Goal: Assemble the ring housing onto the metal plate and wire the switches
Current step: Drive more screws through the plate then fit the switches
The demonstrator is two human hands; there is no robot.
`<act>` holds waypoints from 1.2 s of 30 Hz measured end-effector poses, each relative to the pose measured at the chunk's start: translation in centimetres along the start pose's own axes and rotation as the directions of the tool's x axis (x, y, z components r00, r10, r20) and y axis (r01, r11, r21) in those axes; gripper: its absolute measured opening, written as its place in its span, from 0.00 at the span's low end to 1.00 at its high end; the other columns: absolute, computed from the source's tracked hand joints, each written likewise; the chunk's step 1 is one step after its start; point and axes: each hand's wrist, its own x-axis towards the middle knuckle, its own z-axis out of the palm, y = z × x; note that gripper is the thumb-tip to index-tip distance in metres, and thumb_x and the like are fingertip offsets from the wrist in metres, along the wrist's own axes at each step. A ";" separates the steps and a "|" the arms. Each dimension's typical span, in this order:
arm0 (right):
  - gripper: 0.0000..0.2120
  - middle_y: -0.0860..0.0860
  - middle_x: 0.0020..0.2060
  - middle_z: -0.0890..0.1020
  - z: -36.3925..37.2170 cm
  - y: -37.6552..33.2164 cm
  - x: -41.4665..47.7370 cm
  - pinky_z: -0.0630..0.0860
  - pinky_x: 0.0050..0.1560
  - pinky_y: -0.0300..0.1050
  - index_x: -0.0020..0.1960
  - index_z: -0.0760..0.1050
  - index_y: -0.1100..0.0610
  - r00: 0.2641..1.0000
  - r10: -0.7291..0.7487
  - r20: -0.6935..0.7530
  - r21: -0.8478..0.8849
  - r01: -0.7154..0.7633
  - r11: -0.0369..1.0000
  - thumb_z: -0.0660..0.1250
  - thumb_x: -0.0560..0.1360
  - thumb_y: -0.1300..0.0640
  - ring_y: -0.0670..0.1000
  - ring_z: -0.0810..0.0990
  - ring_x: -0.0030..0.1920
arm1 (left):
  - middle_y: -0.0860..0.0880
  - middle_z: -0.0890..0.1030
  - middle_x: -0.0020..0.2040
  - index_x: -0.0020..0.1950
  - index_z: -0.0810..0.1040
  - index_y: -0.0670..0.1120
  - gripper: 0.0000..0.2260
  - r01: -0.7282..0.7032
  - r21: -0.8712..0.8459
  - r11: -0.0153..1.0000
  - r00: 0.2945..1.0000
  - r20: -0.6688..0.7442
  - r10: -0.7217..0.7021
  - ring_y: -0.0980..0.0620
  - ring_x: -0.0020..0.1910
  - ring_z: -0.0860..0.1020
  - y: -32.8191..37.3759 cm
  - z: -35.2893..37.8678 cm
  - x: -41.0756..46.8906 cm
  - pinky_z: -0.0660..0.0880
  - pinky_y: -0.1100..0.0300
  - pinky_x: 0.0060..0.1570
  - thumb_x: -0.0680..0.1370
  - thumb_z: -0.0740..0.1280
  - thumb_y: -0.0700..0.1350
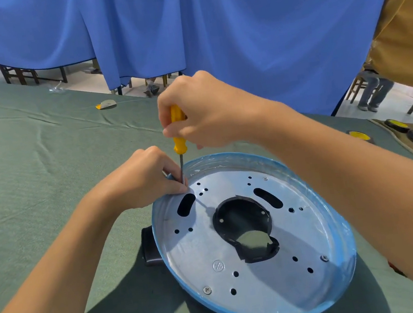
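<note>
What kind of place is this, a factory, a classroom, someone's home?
Probably a makeshift assembly workshop or training hall. A worktable under green cloth, blue curtains hung as partitions with wooden chairs behind them, and a right hand holding a yellow-handled screwdriver over a perforated metal plate.

The left hand and right hand, both on the upright yellow screwdriver, block the metal plate's far-left edge. The right forearm crosses its right rim. The blue ring housing walls it round. A black part touches its left side; beyond lies open counter.
</note>
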 end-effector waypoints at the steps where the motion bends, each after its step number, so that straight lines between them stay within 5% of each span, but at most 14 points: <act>1: 0.05 0.44 0.40 0.70 0.1 0.0 0.1 0.69 0.31 0.32 0.46 0.77 0.54 1.000 0.005 -0.013 -0.022 -0.006 1.000 0.68 0.77 0.54 0.42 0.69 0.33 | 0.51 0.83 0.37 0.34 0.84 0.57 0.07 -0.015 -0.003 1.000 1.000 -0.017 0.015 0.50 0.39 0.76 0.0 0.0 0.0 0.72 0.55 0.41 0.71 0.77 0.49; 6: 0.13 0.53 0.45 0.72 0.9 0.1 1.0 0.62 0.39 0.42 0.40 0.68 0.53 0.994 0.087 -0.059 -0.090 -0.092 0.992 0.67 0.76 0.47 0.53 0.69 0.48 | 0.61 0.83 0.40 0.27 0.81 0.58 0.12 -0.035 -0.234 0.972 0.986 -0.166 -0.004 0.64 0.43 0.78 0.0 -0.1 0.1 0.70 0.71 0.43 0.66 0.80 0.48; 10: 0.16 0.53 0.42 0.72 1.1 0.5 0.9 0.62 0.27 0.39 0.36 0.67 0.53 0.994 0.108 -0.020 -0.071 -0.109 0.992 0.63 0.79 0.46 0.52 0.73 0.41 | 0.58 0.82 0.42 0.31 0.84 0.52 0.08 -0.052 -0.255 0.966 0.992 -0.128 0.019 0.60 0.46 0.80 0.0 0.0 0.1 0.74 0.58 0.52 0.67 0.79 0.43; 14: 0.09 0.45 0.42 0.75 -0.4 0.7 0.3 0.68 0.29 0.38 0.50 0.76 0.55 0.995 0.011 0.102 -0.062 -0.005 0.998 0.68 0.76 0.49 0.36 0.72 0.37 | 0.58 0.80 0.46 0.32 0.83 0.55 0.10 -0.078 -0.216 0.973 0.993 -0.099 0.058 0.54 0.51 0.79 0.1 -0.1 0.1 0.74 0.51 0.57 0.70 0.78 0.43; 16: 0.05 0.42 0.40 0.72 -0.6 0.4 0.4 0.67 0.34 0.38 0.46 0.75 0.49 0.993 -0.019 0.116 -0.082 0.029 0.996 0.70 0.75 0.51 0.40 0.73 0.41 | 0.57 0.79 0.49 0.35 0.85 0.54 0.07 -0.079 -0.205 0.976 0.996 -0.064 0.067 0.53 0.53 0.79 0.0 -0.2 0.1 0.74 0.49 0.58 0.72 0.76 0.44; 20: 0.13 0.49 0.37 0.70 0.0 0.2 1.3 0.63 0.29 0.41 0.37 0.70 0.51 0.997 0.042 0.060 -0.135 -0.033 0.990 0.68 0.77 0.49 0.53 0.75 0.45 | 0.57 0.79 0.54 0.42 0.87 0.55 0.02 -0.075 -0.226 0.971 0.994 -0.089 0.056 0.56 0.56 0.77 0.1 -0.2 -0.1 0.73 0.49 0.61 0.71 0.76 0.49; 23: 0.18 0.48 0.34 0.66 0.5 0.6 1.8 0.62 0.27 0.41 0.34 0.61 0.50 0.997 0.063 0.034 -0.182 -0.055 0.982 0.64 0.79 0.51 0.51 0.75 0.36 | 0.56 0.85 0.46 0.41 0.87 0.54 0.07 -0.094 -0.346 0.933 0.970 -0.241 0.008 0.57 0.49 0.80 0.5 -0.3 -0.1 0.73 0.54 0.55 0.65 0.79 0.51; 28: 0.19 0.49 0.34 0.63 1.0 0.8 1.7 0.58 0.28 0.42 0.35 0.60 0.53 0.994 0.112 0.005 -0.204 -0.108 0.973 0.62 0.80 0.48 0.49 0.66 0.32 | 0.56 0.86 0.37 0.37 0.86 0.55 0.08 -0.097 -0.409 0.907 0.957 -0.287 -0.028 0.59 0.40 0.83 0.5 -0.1 -0.1 0.79 0.59 0.48 0.67 0.79 0.41; 31: 0.16 0.52 0.36 0.75 0.4 0.3 1.8 0.69 0.31 0.43 0.38 0.68 0.51 0.993 0.064 0.094 -0.143 -0.050 0.988 0.66 0.76 0.42 0.53 0.77 0.40 | 0.57 0.86 0.38 0.38 0.86 0.55 0.08 -0.090 -0.375 0.923 0.957 -0.290 -0.025 0.60 0.40 0.82 0.3 -0.2 -0.2 0.77 0.60 0.50 0.68 0.78 0.41; 34: 0.05 0.50 0.36 0.81 -0.5 -0.4 1.7 0.77 0.34 0.42 0.46 0.78 0.53 0.989 0.030 0.144 -0.119 -0.013 0.993 0.71 0.73 0.54 0.50 0.83 0.38 | 0.57 0.86 0.39 0.40 0.87 0.53 0.06 -0.083 -0.358 0.930 0.967 -0.254 -0.011 0.58 0.43 0.82 0.0 -0.5 -0.3 0.76 0.59 0.52 0.70 0.77 0.41; 36: 0.06 0.49 0.33 0.78 -0.6 -0.4 1.7 0.80 0.36 0.45 0.41 0.75 0.52 0.994 0.030 0.108 -0.131 -0.016 0.991 0.72 0.72 0.60 0.51 0.83 0.37 | 0.56 0.86 0.39 0.41 0.87 0.51 0.05 -0.098 -0.355 0.930 0.975 -0.222 0.017 0.57 0.45 0.83 -0.1 -0.6 -0.4 0.76 0.59 0.53 0.72 0.76 0.41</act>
